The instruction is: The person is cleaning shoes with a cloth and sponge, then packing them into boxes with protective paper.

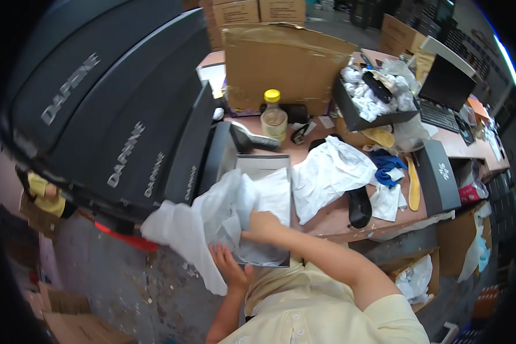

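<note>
Head view: just below the middle of the frame an open grey shoe box [264,166] sits at the near edge of the table [327,221], lined with white tissue paper [212,221] that spills out over its left side and hangs toward the floor; the right hand [262,225] lies inside the box, fingers curled down onto the paper, pressing it; the left hand [230,267] is lower and to the left, at the box's near left corner, fingers spread against the hanging sheet; black shoe boxes [114,109] stack at upper left; a yellow-capped jar [274,117] stands above the box; another crumpled white sheet [327,175] lies just right of it.
</note>
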`<state>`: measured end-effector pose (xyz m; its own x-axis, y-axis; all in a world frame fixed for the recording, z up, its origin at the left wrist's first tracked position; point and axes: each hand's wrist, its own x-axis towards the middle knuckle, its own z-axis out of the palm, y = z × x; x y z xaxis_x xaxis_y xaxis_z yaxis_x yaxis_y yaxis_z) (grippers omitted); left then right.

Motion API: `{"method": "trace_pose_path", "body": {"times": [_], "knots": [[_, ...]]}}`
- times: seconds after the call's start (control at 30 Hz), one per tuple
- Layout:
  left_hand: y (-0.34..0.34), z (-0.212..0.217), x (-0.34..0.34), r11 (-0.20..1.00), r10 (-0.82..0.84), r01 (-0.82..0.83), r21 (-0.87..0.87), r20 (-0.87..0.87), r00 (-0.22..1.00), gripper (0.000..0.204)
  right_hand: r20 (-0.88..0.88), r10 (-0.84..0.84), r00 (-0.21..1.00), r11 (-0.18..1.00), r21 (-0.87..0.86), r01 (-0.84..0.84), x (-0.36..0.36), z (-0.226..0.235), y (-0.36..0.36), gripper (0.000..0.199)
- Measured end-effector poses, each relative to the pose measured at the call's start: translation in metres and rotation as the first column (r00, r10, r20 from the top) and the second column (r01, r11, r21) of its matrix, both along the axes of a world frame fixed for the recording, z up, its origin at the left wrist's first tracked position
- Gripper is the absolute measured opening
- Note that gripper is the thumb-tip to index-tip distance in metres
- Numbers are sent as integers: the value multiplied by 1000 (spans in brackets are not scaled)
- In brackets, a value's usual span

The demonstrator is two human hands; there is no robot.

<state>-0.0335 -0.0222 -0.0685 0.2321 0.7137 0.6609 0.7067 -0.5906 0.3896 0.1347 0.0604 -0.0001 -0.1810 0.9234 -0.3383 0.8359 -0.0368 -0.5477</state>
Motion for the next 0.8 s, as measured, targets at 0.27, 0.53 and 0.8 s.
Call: {"method": "trace_pose_path", "body": {"times": [0.27,0.53,0.8], "knots": [[-35,49,11,944,-221,233,234,-76,972,38,-286,-258,923,809,459,368,87,48,-44,47],[22,140,136,716,-588,655,-242,296,752,37,378,-556,740,829,310,465,301,50,-29,24],[128,246,201,804,-552,549,-229,56,832,66,184,25,983,449,876,-176,181,171,-77,15]]}}
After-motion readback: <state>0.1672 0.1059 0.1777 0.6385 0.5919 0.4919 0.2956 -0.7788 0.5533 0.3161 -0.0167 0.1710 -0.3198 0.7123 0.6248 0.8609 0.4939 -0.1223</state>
